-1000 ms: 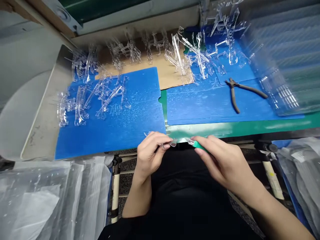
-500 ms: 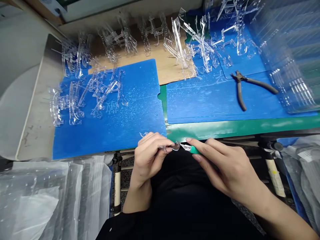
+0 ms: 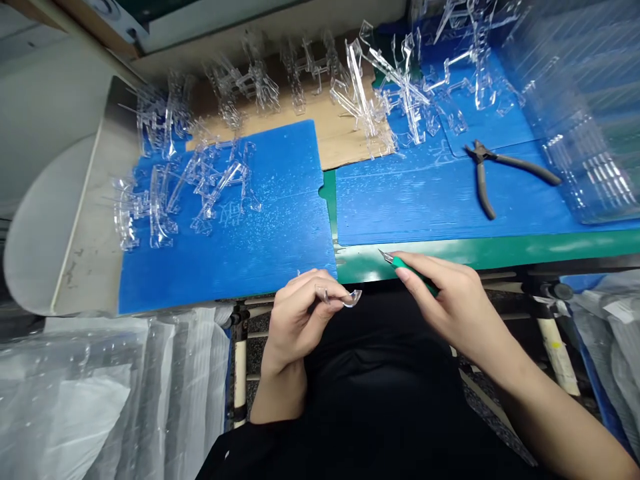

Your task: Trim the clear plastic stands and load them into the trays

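Note:
Pinched in the fingers of my left hand [image 3: 303, 317] is a clear plastic part [image 3: 353, 298]; its curved end sticks out to the right, and the fingers hide its middle. My right hand [image 3: 445, 290] is closed round the green handle of a craft knife [image 3: 400, 262]. The pointed blade is directed up and left, over the green table edge, apart from the plastic part. Both hands are in front of the table, above my dark clothing.
Several clear plastic mouldings [image 3: 155, 207] lie on the left blue sheet [image 3: 280, 220], and more sit on brown cardboard [image 3: 345, 143]. Diagonal cutters [image 3: 483, 173] rest on the right blue sheet [image 3: 400, 207]. Stacked clear trays [image 3: 595, 160] stand at the right. Wrapped bundles [image 3: 165, 387] are below left.
My right hand has drawn the knife away from the plastic part, up and to the right, and its blade now points further upward. The left hand keeps its pinch on the part.

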Tool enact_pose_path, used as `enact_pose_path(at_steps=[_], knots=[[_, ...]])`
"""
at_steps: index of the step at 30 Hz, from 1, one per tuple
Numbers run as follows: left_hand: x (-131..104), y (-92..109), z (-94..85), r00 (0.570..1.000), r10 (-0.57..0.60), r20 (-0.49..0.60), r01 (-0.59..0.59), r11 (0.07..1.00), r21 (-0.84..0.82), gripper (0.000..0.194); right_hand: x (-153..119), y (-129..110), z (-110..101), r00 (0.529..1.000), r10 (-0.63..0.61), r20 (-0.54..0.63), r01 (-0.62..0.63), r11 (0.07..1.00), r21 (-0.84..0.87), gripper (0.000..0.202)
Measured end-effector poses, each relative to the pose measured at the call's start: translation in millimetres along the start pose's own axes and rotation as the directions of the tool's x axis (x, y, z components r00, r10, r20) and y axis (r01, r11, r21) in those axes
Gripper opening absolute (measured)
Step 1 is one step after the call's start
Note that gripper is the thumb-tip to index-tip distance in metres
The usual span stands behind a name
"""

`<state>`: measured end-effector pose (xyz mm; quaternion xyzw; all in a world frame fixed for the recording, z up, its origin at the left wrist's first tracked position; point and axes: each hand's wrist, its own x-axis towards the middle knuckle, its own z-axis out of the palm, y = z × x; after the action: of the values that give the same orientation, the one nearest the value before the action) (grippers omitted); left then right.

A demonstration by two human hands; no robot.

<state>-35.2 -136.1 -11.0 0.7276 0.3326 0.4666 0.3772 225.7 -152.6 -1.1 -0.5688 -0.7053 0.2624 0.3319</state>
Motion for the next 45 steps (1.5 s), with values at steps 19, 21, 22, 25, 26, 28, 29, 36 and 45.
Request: enact_pose_path(at_steps=[19, 21, 22, 25, 26, 28, 29, 36, 45], knots=[[-10, 15, 16.2, 0.925, -0.375, 0.063, 0.349, 0.775, -0.527, 0.05, -14, -43, -17, 0.979, -0.191, 0.077, 0.18, 0.974, 0.135, 0.048], [-12, 16, 16.4, 0.932, -0.353, 0.079, 0.346, 0.809, -0.475, 0.052, -15, -45, -18, 0.969, -0.23, 0.089, 0.216, 0.966, 0.143, 0.05], [-13, 16, 16.1, 0.933, -0.348, 0.089, 0.35, 0.825, -0.445, 0.052, -17, -46, -19, 0.965, -0.242, 0.097, 0.228, 0.963, 0.142, 0.051], [-14, 16, 15.0, 0.932, -0.34, 0.123, 0.36, 0.847, -0.39, 0.054, -20, -47, -21, 0.957, -0.268, 0.11, 0.254, 0.958, 0.131, 0.053], [-14, 15, 14.9, 0.937, -0.323, 0.129, 0.348, 0.855, -0.385, 0.054, -21, -47, -21, 0.955, -0.275, 0.11, 0.261, 0.957, 0.125, 0.052], [-13, 15, 15.8, 0.95, -0.283, 0.129, 0.311, 0.869, -0.384, 0.052, -23, -47, -22, 0.951, -0.291, 0.107, 0.279, 0.954, 0.111, 0.049], [-13, 15, 16.5, 0.954, -0.271, 0.126, 0.299, 0.874, -0.383, 0.052, -23, -48, -22, 0.949, -0.297, 0.108, 0.286, 0.952, 0.105, 0.047], [-11, 15, 19.3, 0.966, -0.232, 0.114, 0.258, 0.895, -0.364, 0.049, -23, -49, -21, 0.944, -0.299, 0.141, 0.278, 0.949, 0.149, 0.048], [-8, 15, 19.8, 0.982, -0.159, 0.106, 0.188, 0.901, -0.391, 0.044, -27, -51, -26, 0.951, -0.271, 0.149, 0.24, 0.951, 0.197, 0.049]])
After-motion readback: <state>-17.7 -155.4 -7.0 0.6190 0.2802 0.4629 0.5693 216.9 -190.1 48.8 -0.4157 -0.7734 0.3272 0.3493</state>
